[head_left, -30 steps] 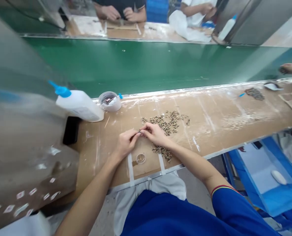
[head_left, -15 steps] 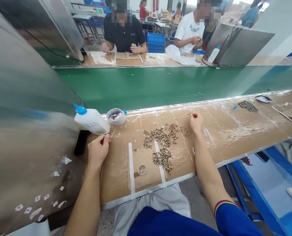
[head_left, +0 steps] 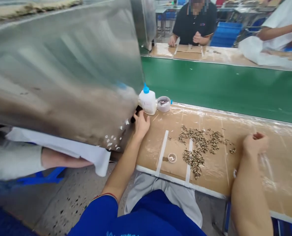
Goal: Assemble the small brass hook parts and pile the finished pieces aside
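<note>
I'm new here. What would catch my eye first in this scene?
Probably the scatter of small, shiny metallic pieces on the brown tabletop, between the person's left hand and right hand. Next, the long green strip beyond the table, and the white bottle with a blue nozzle, standing near the left hand beside a round tub.

Shiny metallic pieces [head_left: 194, 160], plastic bottle [head_left: 148, 103], smudged metal panel [head_left: 69, 75]
</note>
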Action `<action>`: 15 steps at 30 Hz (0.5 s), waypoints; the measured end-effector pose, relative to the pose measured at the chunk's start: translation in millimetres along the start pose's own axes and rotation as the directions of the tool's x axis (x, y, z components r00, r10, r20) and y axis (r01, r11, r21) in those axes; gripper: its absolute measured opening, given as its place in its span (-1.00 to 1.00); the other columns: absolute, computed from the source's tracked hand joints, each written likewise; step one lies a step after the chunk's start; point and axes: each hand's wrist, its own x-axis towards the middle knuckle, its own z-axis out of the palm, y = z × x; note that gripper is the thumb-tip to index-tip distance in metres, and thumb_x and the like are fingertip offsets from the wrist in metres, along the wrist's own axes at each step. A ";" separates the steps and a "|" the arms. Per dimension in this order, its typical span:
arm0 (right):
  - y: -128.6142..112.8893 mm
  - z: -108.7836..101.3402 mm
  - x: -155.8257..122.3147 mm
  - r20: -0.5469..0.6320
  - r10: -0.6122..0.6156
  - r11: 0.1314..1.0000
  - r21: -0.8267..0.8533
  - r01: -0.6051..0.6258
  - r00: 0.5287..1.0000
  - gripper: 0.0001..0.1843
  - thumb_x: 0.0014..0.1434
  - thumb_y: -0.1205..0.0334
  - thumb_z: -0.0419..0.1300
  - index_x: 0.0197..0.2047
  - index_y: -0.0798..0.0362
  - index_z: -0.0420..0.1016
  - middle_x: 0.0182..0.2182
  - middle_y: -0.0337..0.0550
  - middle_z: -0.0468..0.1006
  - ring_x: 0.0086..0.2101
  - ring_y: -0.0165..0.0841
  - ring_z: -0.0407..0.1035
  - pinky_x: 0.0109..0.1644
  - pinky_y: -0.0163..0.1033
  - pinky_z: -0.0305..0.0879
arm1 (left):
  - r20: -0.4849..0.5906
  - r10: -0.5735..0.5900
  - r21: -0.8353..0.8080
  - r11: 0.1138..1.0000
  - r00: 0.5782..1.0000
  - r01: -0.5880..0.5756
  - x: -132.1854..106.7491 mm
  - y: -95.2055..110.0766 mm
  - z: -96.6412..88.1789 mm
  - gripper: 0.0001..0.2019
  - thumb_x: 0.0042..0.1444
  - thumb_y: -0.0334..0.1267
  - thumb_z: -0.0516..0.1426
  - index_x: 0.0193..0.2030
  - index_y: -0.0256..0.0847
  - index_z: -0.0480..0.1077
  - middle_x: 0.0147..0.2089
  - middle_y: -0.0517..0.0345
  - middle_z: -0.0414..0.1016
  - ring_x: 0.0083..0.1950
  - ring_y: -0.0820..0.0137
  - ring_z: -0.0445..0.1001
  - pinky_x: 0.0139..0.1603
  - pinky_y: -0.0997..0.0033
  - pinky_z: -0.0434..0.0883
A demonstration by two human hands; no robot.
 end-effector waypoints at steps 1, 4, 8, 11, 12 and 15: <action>-0.5 1.6 0.2 -0.007 0.005 1.000 -0.011 -0.005 1.000 -0.62 -0.05 0.35 0.09 -0.10 -0.04 0.31 -0.13 0.00 0.56 0.15 0.02 0.36 0.34 0.26 0.02 | 0.010 -0.033 0.007 0.999 0.999 0.033 0.7 -0.2 -0.8 -0.58 0.19 -0.34 0.19 0.20 -0.24 0.33 0.25 -0.29 0.25 0.36 -0.03 0.33 0.35 0.00 0.36; -0.1 7.8 1.3 -0.056 0.023 0.999 -0.037 -0.025 0.998 -0.53 -0.11 0.37 0.12 -0.06 -0.07 0.35 -0.06 0.09 0.58 0.21 0.09 0.28 0.33 0.32 -0.04 | 0.057 -0.075 0.005 0.997 0.996 0.075 5.0 -3.8 -4.5 -0.59 0.25 -0.29 0.15 0.23 -0.24 0.32 0.22 -0.30 0.35 0.38 -0.03 0.33 0.38 -0.04 0.31; 2.7 12.8 0.8 -0.101 -0.006 0.999 -0.034 0.002 0.995 -0.49 -0.10 0.34 0.12 -0.02 -0.12 0.45 -0.04 0.15 0.57 0.20 0.16 0.26 0.26 0.41 -0.05 | 0.131 0.035 -0.045 0.999 0.991 -0.030 11.0 -10.7 -11.3 -0.65 0.25 -0.24 0.16 0.17 -0.19 0.39 0.34 -0.23 0.32 0.51 0.02 0.16 0.50 -0.03 0.17; 2.2 10.4 -3.0 -0.105 -0.166 0.985 -0.055 0.161 0.981 -0.54 -0.07 0.31 0.10 -0.07 -0.12 0.55 0.01 0.18 0.54 0.18 0.19 0.26 0.21 0.42 0.00 | 0.166 0.076 -0.060 0.996 0.983 -0.067 9.8 -8.7 -15.5 -0.56 0.23 -0.23 0.19 0.23 -0.23 0.37 0.45 -0.23 0.18 0.57 0.04 0.03 0.53 0.02 0.12; 1.4 8.6 -4.4 -0.081 -0.238 0.970 -0.061 0.233 0.968 -0.56 -0.06 0.30 0.09 -0.10 -0.09 0.57 0.01 0.20 0.53 0.16 0.18 0.27 0.20 0.39 0.05 | 0.175 0.070 -0.051 0.997 0.982 -0.062 7.4 -6.2 -16.7 -0.55 0.23 -0.24 0.20 0.25 -0.27 0.36 0.48 -0.27 0.13 0.57 0.02 0.02 0.53 0.04 0.13; -1.8 3.3 -6.7 0.081 -0.405 0.912 -0.037 0.409 0.911 -0.57 -0.03 0.26 0.05 -0.11 0.03 0.59 -0.07 0.20 0.55 0.10 0.10 0.34 0.19 0.21 0.20 | 0.209 0.015 -0.045 0.999 0.978 -0.006 -8.6 2.8 -22.9 -0.55 0.26 -0.28 0.18 0.26 -0.34 0.36 0.53 -0.36 -0.02 0.39 0.00 0.36 0.44 0.10 0.30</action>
